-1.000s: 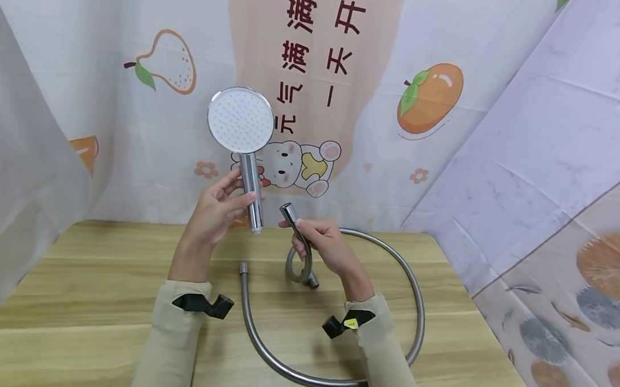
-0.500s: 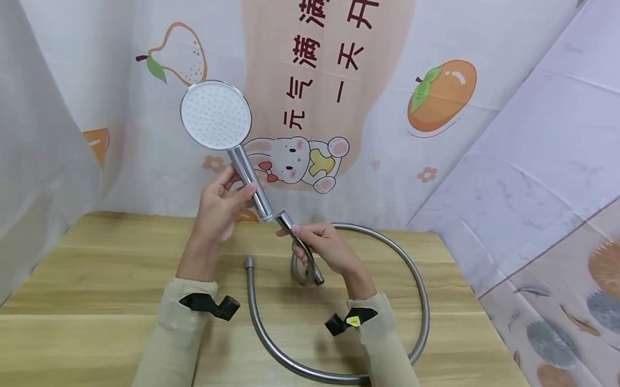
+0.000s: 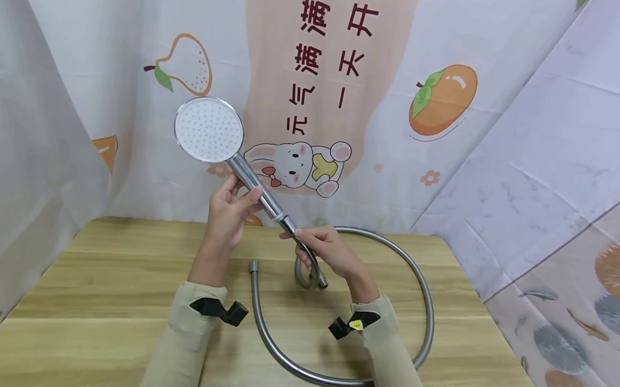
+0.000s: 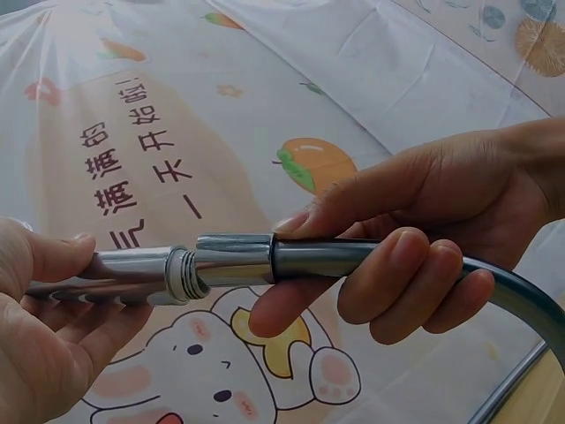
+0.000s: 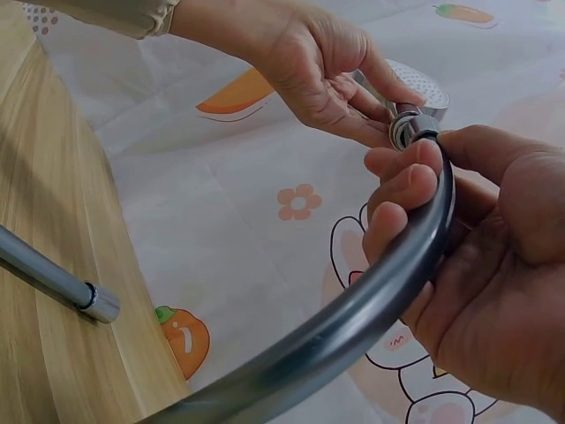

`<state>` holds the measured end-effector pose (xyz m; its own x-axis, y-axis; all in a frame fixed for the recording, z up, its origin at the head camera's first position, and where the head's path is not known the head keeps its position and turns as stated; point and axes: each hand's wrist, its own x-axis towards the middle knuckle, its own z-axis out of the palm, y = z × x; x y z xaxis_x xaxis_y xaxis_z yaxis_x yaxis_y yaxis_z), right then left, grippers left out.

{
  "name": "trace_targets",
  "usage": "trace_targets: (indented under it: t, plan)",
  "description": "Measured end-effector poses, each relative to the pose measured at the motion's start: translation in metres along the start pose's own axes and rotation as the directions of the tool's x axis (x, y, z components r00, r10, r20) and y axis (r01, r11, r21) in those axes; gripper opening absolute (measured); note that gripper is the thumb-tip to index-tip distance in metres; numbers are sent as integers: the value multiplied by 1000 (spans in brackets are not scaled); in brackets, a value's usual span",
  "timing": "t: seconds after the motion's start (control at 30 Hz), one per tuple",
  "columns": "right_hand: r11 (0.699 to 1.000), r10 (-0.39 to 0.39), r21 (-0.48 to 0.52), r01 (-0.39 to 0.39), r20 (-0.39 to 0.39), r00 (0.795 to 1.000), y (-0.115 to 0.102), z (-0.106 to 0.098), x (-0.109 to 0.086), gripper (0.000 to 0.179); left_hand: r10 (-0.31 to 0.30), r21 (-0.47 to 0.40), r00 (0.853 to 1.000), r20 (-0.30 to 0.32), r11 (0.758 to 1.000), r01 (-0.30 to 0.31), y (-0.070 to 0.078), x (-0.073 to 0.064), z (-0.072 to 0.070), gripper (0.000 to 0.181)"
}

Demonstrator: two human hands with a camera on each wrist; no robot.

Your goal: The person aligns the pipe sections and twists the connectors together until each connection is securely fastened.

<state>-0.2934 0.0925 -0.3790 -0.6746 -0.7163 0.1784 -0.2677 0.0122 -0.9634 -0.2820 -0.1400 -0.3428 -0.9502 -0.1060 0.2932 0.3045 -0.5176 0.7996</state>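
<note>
My left hand (image 3: 231,205) holds a chrome shower head (image 3: 208,129) by its handle, thumb in front, the round white spray face toward the head camera. The handle slants down to the right. My right hand (image 3: 333,248) pinches a grey metal shower hose (image 4: 322,258) just behind its chrome connector (image 4: 234,258). In the left wrist view, the handle's threaded end (image 4: 184,274) meets the connector's mouth slightly out of line, with threads still showing. Below the right hand the hose bends into a loop (image 3: 307,281).
Hose also curves across the wooden table (image 3: 106,306), passing under the right forearm. One free hose end (image 3: 254,267) lies left of centre. Another metal end (image 3: 323,282) shows beside the loop; its connection is hidden. A printed cloth (image 3: 385,105) hangs behind.
The shower head has tilted, its face swinging left and its handle end moving right and down to the hose connector. Earlier a gap lay between them; now they touch.
</note>
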Motion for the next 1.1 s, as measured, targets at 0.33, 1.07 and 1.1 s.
trace_targets:
  t: [0.33,1.07,1.1]
  plan:
    - [1000,21,-23,-22,-23,1000,-4,3,2,40,26,1,1000,-9,1000,-26,2,-1,4,60]
    - [1000,0,-28,-1,-46,999,-2,3,1,39,-43,-40,997,58,998,45,-3,0,0,51]
    - [1000,-1,-29,-1,-47,999,-2,4,1,40,-46,-41,997,66,998,49,-3,0,-1,50]
